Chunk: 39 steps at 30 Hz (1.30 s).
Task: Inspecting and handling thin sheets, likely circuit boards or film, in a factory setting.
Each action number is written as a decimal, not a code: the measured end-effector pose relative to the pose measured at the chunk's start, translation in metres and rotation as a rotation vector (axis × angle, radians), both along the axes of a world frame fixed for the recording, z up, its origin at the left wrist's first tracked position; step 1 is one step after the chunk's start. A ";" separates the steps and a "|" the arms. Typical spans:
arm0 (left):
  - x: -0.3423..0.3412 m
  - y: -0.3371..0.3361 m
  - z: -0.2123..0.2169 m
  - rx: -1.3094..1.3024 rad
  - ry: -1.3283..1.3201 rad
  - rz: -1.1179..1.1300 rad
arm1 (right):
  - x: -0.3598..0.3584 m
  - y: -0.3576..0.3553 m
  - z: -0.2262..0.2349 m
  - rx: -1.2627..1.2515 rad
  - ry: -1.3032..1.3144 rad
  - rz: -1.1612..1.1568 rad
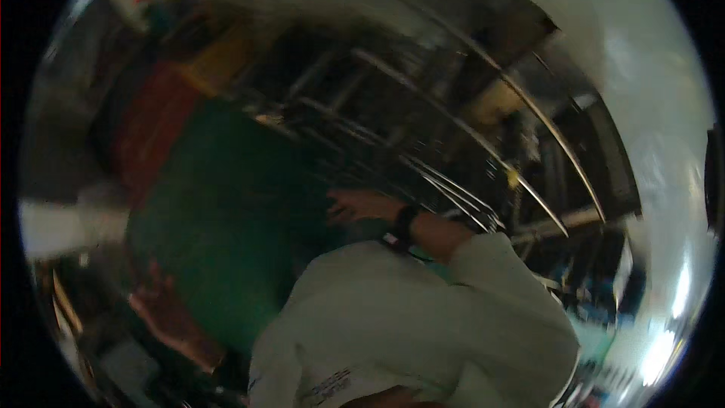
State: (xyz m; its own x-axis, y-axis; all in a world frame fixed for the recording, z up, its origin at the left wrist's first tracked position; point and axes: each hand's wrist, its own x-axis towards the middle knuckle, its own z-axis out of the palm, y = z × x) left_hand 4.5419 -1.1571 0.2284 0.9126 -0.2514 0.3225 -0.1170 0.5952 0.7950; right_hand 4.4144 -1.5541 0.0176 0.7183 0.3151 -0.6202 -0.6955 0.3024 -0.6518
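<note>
A large flat green surface (226,211) spreads out in front of me between my hands; blur hides what kind of thing it is. My right hand (362,205), with a dark band at the wrist, reaches in over its right side, fingers stretched and apart. At its lower left edge is my left hand (160,310), smeared by motion, fingers seemingly spread. I cannot tell whether either hand touches the green surface. Nothing shows within the fingers.
A red panel-like thing (151,128) borders the green surface at far left, near a yellow-orange piece (219,60). Long metal rails (453,125) and dark racks run along the right. A pale wall (657,106) stands beyond. A grey box-like thing (130,366) lies at lower left.
</note>
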 end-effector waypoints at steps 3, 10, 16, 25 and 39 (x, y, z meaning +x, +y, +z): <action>0.039 -0.019 -0.020 0.080 0.179 -0.014 | 0.007 -0.009 -0.019 -0.087 0.066 -0.143; 0.069 0.045 -0.012 0.239 0.088 0.029 | 0.110 0.093 -0.020 -0.032 -0.214 0.147; 0.043 0.083 0.019 0.149 0.076 0.140 | 0.186 0.166 -0.047 0.244 -0.122 0.201; 0.039 0.169 0.037 0.048 0.244 0.627 | 0.366 0.229 -0.089 0.864 0.205 -0.064; 0.041 0.305 0.043 -0.096 0.136 1.175 | 0.552 0.566 -0.019 0.283 0.135 1.209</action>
